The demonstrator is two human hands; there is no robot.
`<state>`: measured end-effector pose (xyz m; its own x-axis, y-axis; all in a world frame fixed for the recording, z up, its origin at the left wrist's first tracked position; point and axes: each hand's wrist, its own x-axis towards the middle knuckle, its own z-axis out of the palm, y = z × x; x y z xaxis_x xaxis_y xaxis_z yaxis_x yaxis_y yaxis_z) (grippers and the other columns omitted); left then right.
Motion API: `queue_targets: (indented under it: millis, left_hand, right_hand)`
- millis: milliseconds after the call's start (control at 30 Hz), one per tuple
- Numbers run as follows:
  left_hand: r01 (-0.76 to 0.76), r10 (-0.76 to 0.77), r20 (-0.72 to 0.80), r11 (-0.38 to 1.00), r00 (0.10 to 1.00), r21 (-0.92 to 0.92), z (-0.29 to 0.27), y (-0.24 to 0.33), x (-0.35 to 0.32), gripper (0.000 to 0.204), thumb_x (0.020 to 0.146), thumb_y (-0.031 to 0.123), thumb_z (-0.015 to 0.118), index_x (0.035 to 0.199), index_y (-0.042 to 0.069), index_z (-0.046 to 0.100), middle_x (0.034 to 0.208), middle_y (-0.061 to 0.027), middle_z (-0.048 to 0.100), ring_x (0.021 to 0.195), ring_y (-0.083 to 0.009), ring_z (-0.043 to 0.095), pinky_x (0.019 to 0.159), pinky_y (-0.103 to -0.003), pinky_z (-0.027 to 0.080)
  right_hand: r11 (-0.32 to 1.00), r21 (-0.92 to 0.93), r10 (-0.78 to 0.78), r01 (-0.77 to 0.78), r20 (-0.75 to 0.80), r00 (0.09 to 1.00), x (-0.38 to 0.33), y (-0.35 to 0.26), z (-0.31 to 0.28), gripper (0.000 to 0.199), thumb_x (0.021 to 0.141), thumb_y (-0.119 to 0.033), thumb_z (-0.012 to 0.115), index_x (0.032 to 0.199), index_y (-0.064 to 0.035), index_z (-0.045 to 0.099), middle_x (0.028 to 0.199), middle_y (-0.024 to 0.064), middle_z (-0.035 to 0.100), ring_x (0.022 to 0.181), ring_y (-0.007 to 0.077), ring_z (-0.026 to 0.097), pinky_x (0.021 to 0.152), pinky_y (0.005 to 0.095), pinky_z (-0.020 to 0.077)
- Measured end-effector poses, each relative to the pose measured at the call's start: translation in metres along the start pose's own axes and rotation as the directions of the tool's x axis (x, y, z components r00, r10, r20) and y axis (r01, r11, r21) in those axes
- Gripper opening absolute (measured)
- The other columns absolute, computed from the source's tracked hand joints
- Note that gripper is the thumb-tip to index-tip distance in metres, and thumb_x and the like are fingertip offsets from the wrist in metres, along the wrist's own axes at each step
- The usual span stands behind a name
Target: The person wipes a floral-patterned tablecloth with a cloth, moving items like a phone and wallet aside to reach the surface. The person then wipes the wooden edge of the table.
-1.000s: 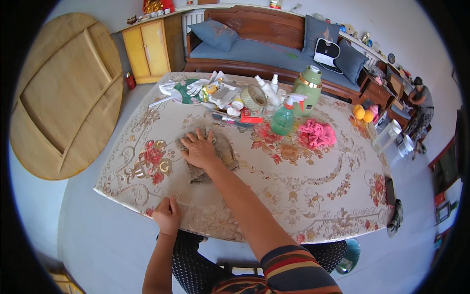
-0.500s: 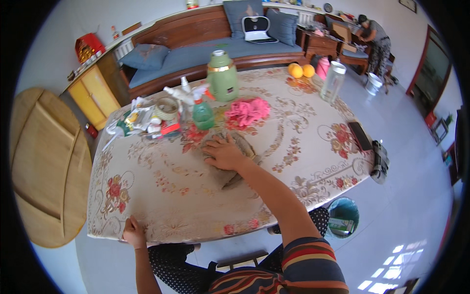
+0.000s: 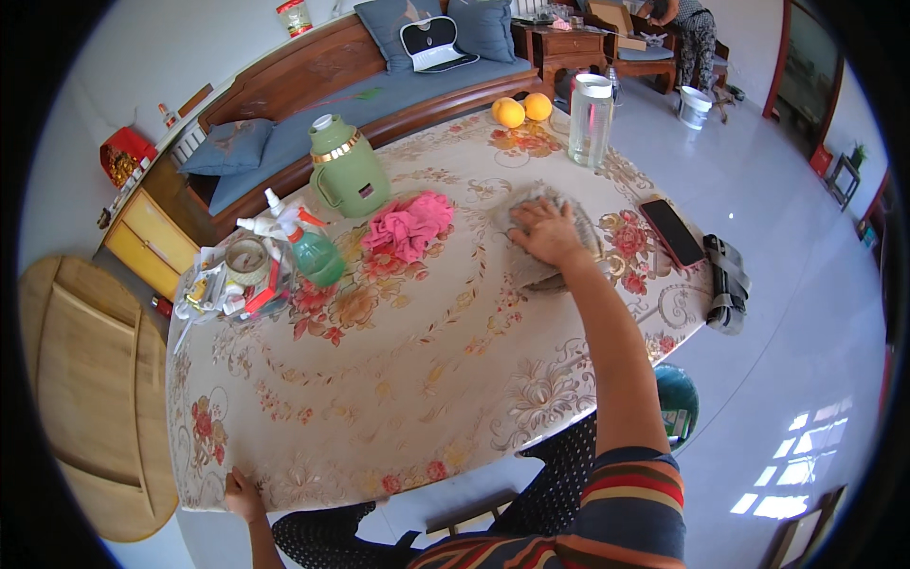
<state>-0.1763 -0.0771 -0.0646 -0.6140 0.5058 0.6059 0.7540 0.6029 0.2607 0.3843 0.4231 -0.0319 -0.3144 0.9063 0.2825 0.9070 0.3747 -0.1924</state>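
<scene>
My right hand [image 3: 548, 232] lies flat with its fingers spread on a grey-brown cloth [image 3: 542, 276], pressing it onto the table right of the middle. Under them is the table's pale cloth cover [image 3: 417, 370], patterned with red flowers. At the near left corner my left hand [image 3: 244, 495] is closed around the table edge, its fingers partly hidden. A crumpled pink cloth [image 3: 409, 228] lies left of the grey-brown one. Nearest on the right is a black phone [image 3: 672, 233], lying flat.
A green thermos jug [image 3: 351, 175], a green spray bottle [image 3: 316, 256] and a tub of small items [image 3: 242, 280] stand at left. Two oranges [image 3: 510, 113] and a clear bottle [image 3: 590, 123] are at the back. Beyond are a sofa [image 3: 379, 104] and a bending person [image 3: 697, 38].
My right hand has slid the grey-brown cloth rightward and away from me across the table. My left hand stays at the near left corner. The view has turned and shifted right.
</scene>
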Motion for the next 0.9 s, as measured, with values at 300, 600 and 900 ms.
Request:
queue_targets:
  millis: [300, 600, 900]
  left_hand:
    - [-0.034, 0.034, 0.003, 0.999, 0.999, 0.022, -0.003, 0.002, 0.0, 0.04, 0.096, 0.025, 0.051, 0.063, 0.002, 0.051, 0.054, -0.0182, 0.05, 0.044, -0.0332, 0.046, 0.044, -0.044, 0.034]
    - [-0.062, 0.063, -0.013, 0.994, 0.998, 0.095, -0.002, -0.01, 0.0, 0.039, 0.096, 0.025, 0.051, 0.064, 0.002, 0.052, 0.056, -0.0178, 0.051, 0.045, -0.0354, 0.047, 0.043, -0.044, 0.036]
    - [-0.063, 0.066, -0.017, 0.99, 0.998, 0.129, 0.0, -0.009, 0.001, 0.039, 0.096, 0.03, 0.049, 0.068, 0.003, 0.055, 0.061, -0.0191, 0.056, 0.05, -0.0386, 0.052, 0.045, -0.048, 0.038]
  right_hand:
    - [0.945, -0.121, 0.307, -0.304, 0.012, 0.951, 0.028, 0.081, -0.02, 0.052, 0.091, -0.051, 0.042, 0.135, -0.0243, 0.049, 0.146, -0.0013, 0.04, 0.139, 0.0266, 0.028, 0.108, 0.0648, 0.0129]
    - [0.914, -0.146, 0.383, -0.379, -0.001, 0.924, 0.009, 0.082, -0.028, 0.053, 0.092, -0.05, 0.041, 0.138, -0.0232, 0.045, 0.146, -0.0003, 0.039, 0.14, 0.0281, 0.024, 0.107, 0.0665, 0.0127]
    - [0.954, -0.117, 0.277, -0.277, -0.024, 0.961, -0.099, 0.074, -0.052, 0.054, 0.091, -0.052, 0.044, 0.136, -0.0214, 0.048, 0.145, 0.0043, 0.04, 0.139, 0.03, 0.027, 0.107, 0.0638, 0.0179]
